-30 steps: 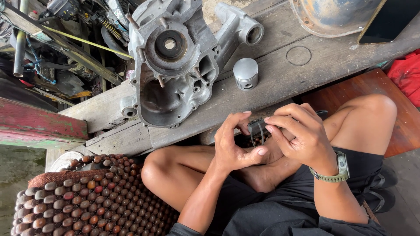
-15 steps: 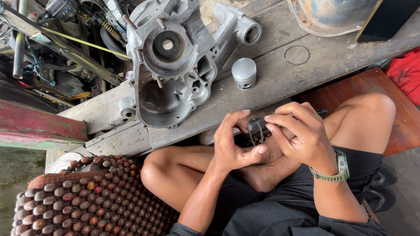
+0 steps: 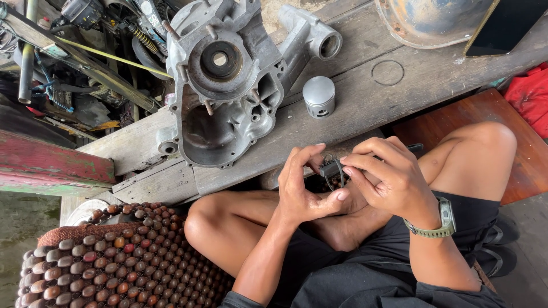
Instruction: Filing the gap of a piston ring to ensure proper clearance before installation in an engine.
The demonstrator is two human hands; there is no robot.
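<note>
Hands meet over our lap: left hand [image 3: 305, 191] and right hand [image 3: 388, 179] both pinch small dark metal part [image 3: 332, 169] between fingertips. Part sits between them, near grey cast-metal engine casing [image 3: 222, 85]; we can't tell its long axis.

Only screen-ish thing is a flat dark slab w/ a thin gold edge [image 3: 505, 25], far right corner on the wooden bench. Looks off, plain black. No pkgs, labels or signs.

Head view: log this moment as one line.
left hand: holds small dark part | right hand: fingers on same part | piston: upright on wooden bench | engine casing: on bench, untouched
</note>
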